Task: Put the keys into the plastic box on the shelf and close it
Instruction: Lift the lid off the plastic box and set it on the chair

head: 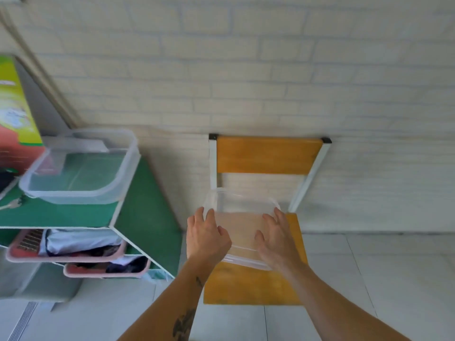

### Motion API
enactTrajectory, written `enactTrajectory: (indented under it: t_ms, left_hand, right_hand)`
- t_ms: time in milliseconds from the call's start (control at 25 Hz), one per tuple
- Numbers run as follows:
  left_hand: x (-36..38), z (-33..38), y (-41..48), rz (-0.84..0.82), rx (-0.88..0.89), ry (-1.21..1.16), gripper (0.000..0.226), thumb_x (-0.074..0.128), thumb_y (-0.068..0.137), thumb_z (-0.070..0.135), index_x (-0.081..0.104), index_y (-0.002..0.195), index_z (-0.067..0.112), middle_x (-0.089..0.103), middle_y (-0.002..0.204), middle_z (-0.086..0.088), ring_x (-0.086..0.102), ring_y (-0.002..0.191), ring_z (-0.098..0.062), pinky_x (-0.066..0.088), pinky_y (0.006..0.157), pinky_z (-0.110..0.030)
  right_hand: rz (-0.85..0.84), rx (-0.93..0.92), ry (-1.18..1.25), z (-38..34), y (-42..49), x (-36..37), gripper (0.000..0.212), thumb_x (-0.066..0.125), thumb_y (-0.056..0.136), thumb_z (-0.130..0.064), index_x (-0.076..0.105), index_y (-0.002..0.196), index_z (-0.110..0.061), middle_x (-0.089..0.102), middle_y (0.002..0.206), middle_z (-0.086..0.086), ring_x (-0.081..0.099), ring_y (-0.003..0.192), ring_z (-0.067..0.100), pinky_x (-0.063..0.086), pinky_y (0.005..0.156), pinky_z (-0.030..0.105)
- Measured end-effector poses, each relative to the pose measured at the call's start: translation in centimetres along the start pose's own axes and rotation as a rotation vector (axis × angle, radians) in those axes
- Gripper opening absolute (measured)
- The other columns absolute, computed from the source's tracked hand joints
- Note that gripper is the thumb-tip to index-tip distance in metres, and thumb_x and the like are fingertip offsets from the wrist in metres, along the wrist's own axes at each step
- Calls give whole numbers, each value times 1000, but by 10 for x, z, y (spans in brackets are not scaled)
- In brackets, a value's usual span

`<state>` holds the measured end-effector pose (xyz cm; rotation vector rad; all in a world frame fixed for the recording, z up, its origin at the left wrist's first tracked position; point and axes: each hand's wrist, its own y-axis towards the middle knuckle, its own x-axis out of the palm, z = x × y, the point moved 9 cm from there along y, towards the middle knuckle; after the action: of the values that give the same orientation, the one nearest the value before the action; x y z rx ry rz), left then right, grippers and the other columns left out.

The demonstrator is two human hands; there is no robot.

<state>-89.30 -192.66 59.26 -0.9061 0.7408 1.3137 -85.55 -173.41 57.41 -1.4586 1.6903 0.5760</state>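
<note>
A clear plastic box (81,196) stands open, without a lid, on the green top of the shelf (73,215) at the left. The keys (13,205) lie on that green top just left of the box, partly cut off by the frame edge. Over the chair seat, a clear plastic lid (242,217) is tilted between my hands. My left hand (206,233) grips its left side and my right hand (275,236) grips its right side, fingers spread over the top. The lid's near edge sits low over the seat; I cannot tell whether it touches.
A wooden chair (268,155) with a white frame stands against the white brick wall, right of the shelf. Pink baskets (66,258) of clothes fill the lower shelves. A green and red carton (14,114) stands at the far left on the shelf top.
</note>
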Motion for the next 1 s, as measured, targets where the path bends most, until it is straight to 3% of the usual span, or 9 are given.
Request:
enactTrajectory:
  t_ms: [320, 640, 760, 880, 1000]
  left_hand:
    - [174, -56, 39, -226, 25, 45, 57, 50, 89, 22, 34, 143, 16, 26, 155, -8, 29, 136, -29, 39, 108, -44]
    - [278, -99, 57, -217, 17, 47, 56, 54, 84, 15, 39, 138, 13, 28, 151, -10, 32, 131, -33, 42, 104, -46]
    - [285, -99, 58, -226, 4, 31, 55, 54, 83, 13, 40, 136, 14, 29, 148, -9, 35, 127, -33, 44, 100, -46]
    - [275, -97, 58, -292, -50, 31, 53, 51, 84, 13, 40, 136, 14, 30, 148, -7, 37, 127, -31, 44, 101, -44]
    - [235, -84, 54, -327, -85, 30, 54, 49, 85, 13, 41, 138, 14, 35, 147, -5, 38, 128, -28, 43, 103, -43]
  right_hand:
    - [-76, 79, -162, 122, 43, 119, 53, 50, 95, -32, 34, 144, -19, 4, 164, 7, 0, 151, 27, 41, 107, 44]
    - [-63, 56, -171, 192, 66, 210, 51, 59, 88, -27, 40, 133, -17, 10, 161, 12, 6, 150, 34, 50, 97, 45]
    - [-64, 40, -195, 198, 69, 214, 53, 64, 85, -29, 40, 132, -19, 11, 160, 12, 7, 149, 36, 48, 99, 46]
    - [-118, 61, -281, 191, 70, 208, 51, 64, 86, -37, 42, 128, -21, 20, 156, 14, 16, 146, 38, 29, 115, 55]
    - [-155, 77, -292, 160, 61, 180, 52, 60, 88, -41, 43, 133, -21, 28, 153, 12, 28, 140, 34, 22, 117, 54]
